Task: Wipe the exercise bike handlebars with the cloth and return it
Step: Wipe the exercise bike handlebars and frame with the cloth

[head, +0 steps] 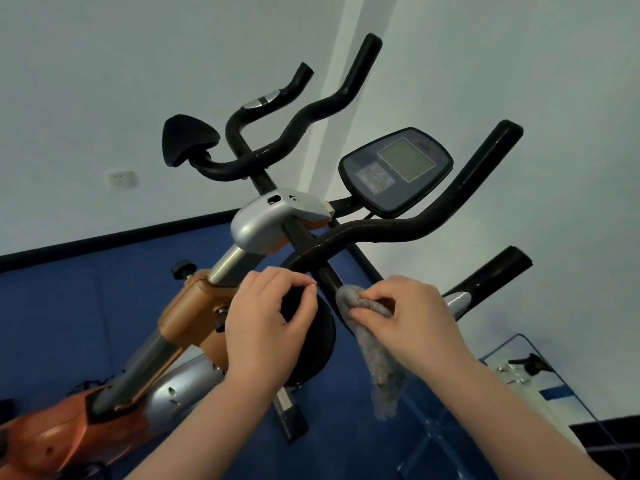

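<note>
both forearms reach up from the bottom edge toward the near end of the handlebars (398, 225). the left hand (266, 317) is curled round a black round pad (311, 337) at the near end of the bars, thumb and fingers (304, 289) wrapped over its top edge. the right hand (412, 313) pinches the cloth (367, 313) between thumb and curled fingers, pressing its bunched top against the black bar just beside the pad. the cloth is grey and nubbly, its loose end hanging below the hand. the black bars branch outward in curved horns. the console (396, 171) sits between them, its screen blank. below are the silver clamp (263, 220), the orange frame (194, 306) and blue floor (69, 323).
</note>
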`<state>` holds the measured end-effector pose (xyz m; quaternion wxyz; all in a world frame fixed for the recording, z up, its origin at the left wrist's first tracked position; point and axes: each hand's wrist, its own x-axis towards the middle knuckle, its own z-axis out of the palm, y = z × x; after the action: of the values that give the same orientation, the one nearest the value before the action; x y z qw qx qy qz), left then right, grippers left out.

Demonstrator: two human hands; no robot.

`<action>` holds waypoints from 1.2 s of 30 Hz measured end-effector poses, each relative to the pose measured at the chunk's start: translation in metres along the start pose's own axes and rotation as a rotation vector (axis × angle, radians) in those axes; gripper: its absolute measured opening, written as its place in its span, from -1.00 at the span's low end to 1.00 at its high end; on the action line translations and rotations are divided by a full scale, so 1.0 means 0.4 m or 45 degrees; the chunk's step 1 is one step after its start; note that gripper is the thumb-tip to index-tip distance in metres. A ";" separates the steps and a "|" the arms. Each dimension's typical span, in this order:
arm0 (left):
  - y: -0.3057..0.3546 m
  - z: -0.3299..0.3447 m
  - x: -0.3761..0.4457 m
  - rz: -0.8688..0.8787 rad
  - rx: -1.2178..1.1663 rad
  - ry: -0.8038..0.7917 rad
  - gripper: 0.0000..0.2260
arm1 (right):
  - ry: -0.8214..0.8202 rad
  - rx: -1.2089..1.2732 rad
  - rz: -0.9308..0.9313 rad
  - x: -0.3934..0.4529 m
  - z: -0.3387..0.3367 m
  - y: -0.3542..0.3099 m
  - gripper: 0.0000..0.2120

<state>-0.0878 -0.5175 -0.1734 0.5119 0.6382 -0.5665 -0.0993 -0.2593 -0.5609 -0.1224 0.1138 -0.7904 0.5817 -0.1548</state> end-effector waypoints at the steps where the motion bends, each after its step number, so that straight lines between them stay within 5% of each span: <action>1: 0.001 0.001 0.001 -0.001 -0.001 0.003 -0.94 | 0.003 -0.020 0.001 0.000 -0.001 0.001 -0.84; 11: 0.008 -0.001 0.003 -0.006 0.016 -0.017 -0.97 | 0.190 -0.066 -0.078 0.017 0.049 -0.064 -0.79; 19: 0.133 0.029 0.032 0.121 -0.237 -0.280 -0.93 | 0.351 -0.221 -0.616 -0.096 -0.057 0.115 -0.85; 24: 0.155 0.088 0.060 0.071 -0.212 -0.472 -0.94 | 0.706 -0.306 -0.317 -0.054 -0.152 0.215 -0.87; 28: 0.149 0.107 0.071 0.120 -0.050 -0.576 -0.94 | 0.837 -0.062 -0.096 -0.101 -0.063 0.170 -0.82; 36: 0.146 0.099 0.062 0.138 -0.037 -0.618 -0.93 | 0.773 -0.166 -0.237 -0.086 -0.108 0.200 -0.85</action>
<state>-0.1437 -0.5496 -0.1355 0.3744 0.5569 -0.7048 -0.2302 -0.3556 -0.5518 -0.1152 -0.1304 -0.7635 0.5229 -0.3559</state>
